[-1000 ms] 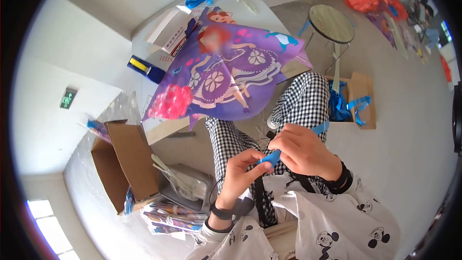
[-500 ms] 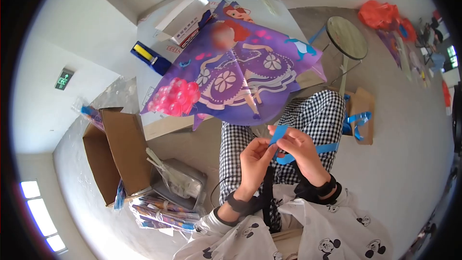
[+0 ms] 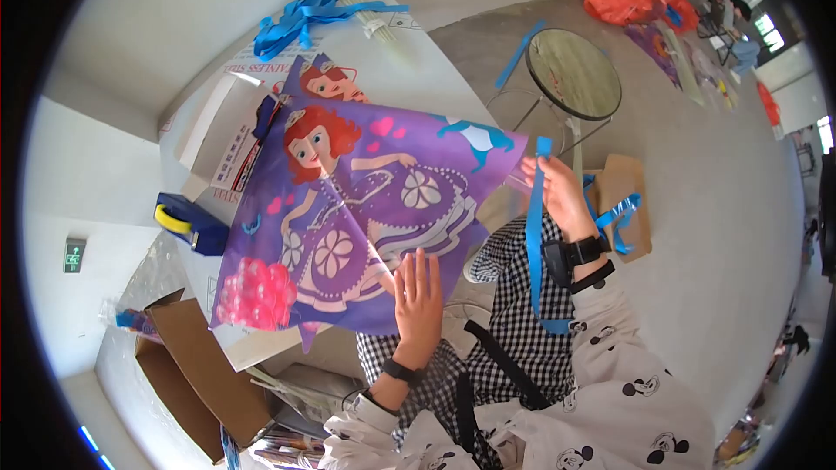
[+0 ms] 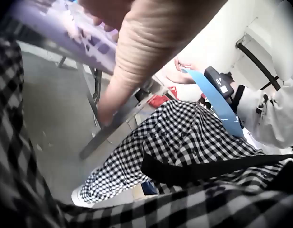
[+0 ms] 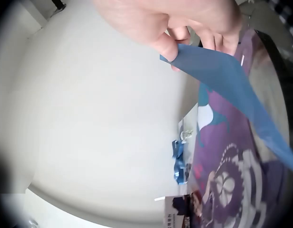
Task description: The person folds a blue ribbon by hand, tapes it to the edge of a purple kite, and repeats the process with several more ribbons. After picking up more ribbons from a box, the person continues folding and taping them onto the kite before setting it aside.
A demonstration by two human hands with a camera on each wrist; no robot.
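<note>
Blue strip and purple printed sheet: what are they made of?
Blue strip: likely plastic film or fabric, smooth, fairly matte; it bends like ribbon. Purple sheet: probably thin synthetic fabric or film, soft sheen; a straight crease crosses it.

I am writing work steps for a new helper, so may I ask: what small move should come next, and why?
Probably bring the held end of the blue ribbon to the near edge of the purple sheet: the right hand pinches the ribbon close to the sheet's right corner, and the left hand, fingers straight, lies over that edge, perhaps steadying it.
</note>
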